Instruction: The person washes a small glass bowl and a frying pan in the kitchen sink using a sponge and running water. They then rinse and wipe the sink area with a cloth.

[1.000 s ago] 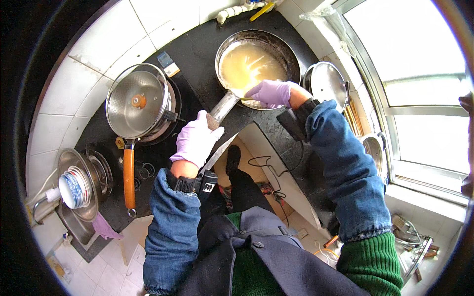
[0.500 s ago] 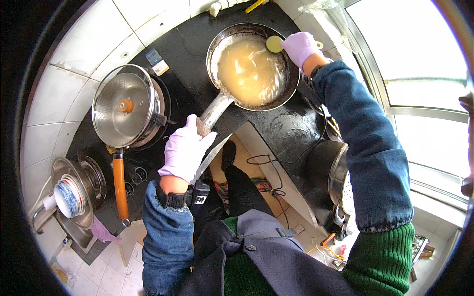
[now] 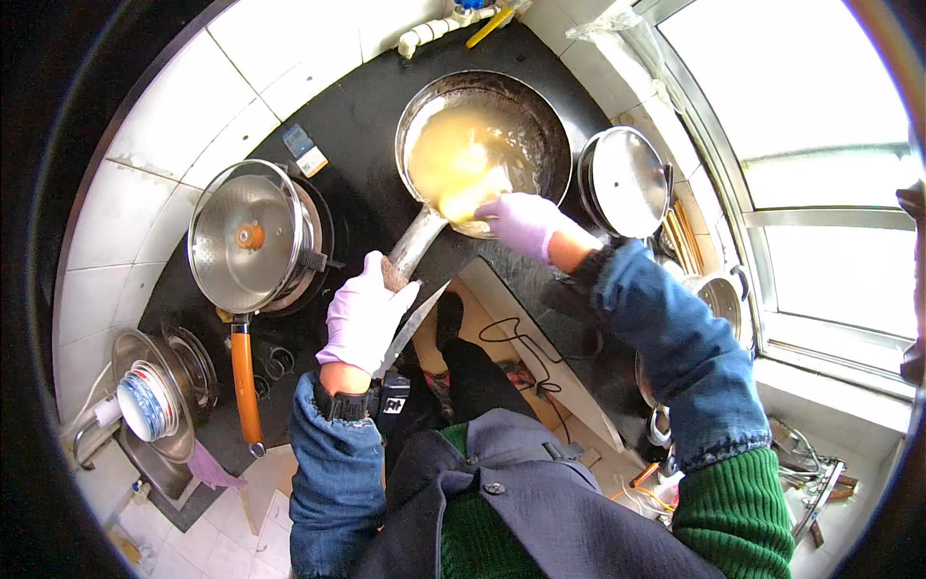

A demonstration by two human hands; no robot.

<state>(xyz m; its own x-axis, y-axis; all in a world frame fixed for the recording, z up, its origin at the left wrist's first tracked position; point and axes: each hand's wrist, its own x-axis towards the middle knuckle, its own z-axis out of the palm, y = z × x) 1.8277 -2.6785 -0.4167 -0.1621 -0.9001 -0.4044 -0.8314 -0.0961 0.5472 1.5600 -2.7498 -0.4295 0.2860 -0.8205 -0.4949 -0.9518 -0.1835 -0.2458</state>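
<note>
A dark wok [image 3: 552, 145] holding cloudy, yellowish liquid [image 3: 446, 150] sits on the black counter in front of me. My left hand [image 3: 363, 314], in a lilac glove, is closed around the brown end of the wok's metal handle [image 3: 419, 241]. Over the wok's near rim, my right hand [image 3: 523, 225], gloved alike, is closed on a yellow-green round-headed tool. Its head dips into the liquid near the handle joint and is smeared by motion and glare, so its exact kind is unclear.
Left of the wok stands a pan with a glass lid [image 3: 220, 232] and an orange handle [image 3: 245, 386]. Stacked bowls [image 3: 145, 403] sit in a metal basin at far left. Lidded pots [image 3: 629, 183] line the window side. A black cable [image 3: 526, 338] hangs below the counter edge.
My right hand has swept the round-headed tool from the wok's far right side to its near side by the handle. My left hand keeps its hold on the wok handle.
</note>
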